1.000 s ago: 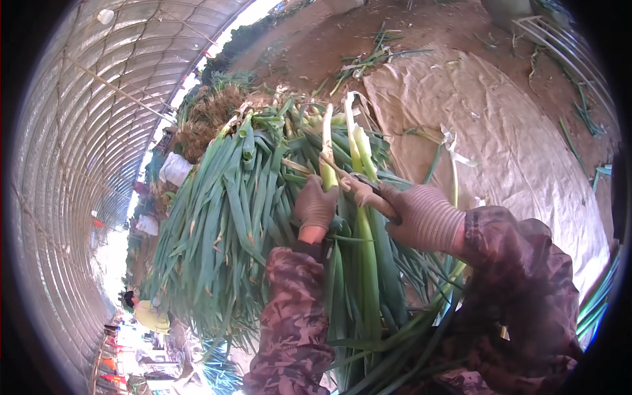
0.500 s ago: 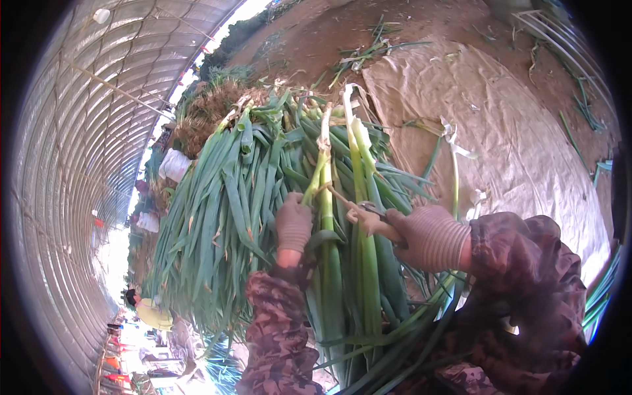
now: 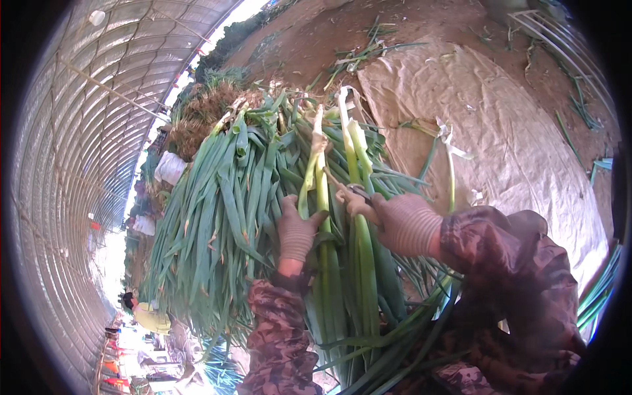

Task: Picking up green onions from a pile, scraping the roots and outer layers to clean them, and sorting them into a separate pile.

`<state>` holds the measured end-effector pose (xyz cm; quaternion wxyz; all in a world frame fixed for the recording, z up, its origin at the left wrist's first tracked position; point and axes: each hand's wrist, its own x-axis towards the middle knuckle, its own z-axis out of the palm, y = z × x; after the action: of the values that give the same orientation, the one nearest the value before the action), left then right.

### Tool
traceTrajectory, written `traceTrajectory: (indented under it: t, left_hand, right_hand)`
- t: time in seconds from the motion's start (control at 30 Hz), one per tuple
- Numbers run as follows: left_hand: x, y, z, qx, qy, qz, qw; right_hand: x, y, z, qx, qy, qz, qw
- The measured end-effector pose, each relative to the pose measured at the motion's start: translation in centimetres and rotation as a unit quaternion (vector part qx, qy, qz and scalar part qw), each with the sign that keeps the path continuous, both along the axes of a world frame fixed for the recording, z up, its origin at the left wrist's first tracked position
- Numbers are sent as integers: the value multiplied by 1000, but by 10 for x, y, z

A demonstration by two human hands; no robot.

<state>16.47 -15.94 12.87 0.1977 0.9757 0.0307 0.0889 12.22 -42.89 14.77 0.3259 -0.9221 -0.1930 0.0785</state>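
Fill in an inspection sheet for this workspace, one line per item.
Surface: wrinkled tan sheet over brown soil.
Job's things: heap of long green onions; pale-based stalk beside the left hand; slender tan tool, exact kind unclear.
Clutter: loose leaves on the soil; stray stalk on the sheet.
Grippers: gloved left hand, thumb and fingers spread; gloved right hand closed around the tool.
Cables: nothing seen.
Surroundings: arched tunnel roof; person in yellow at far left.
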Motion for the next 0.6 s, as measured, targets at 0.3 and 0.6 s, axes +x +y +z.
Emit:
traceTrajectory:
  t: [0.3, 0.6]
  left_hand:
    - [-2, -29, 11, 86, 65, 6, 994]
    - [0, -30, 16, 104, 75, 4, 992]
  right_hand:
    - [34, 13, 21, -31, 24, -4, 999]
    - [77, 28, 20, -54, 49, -24, 997]
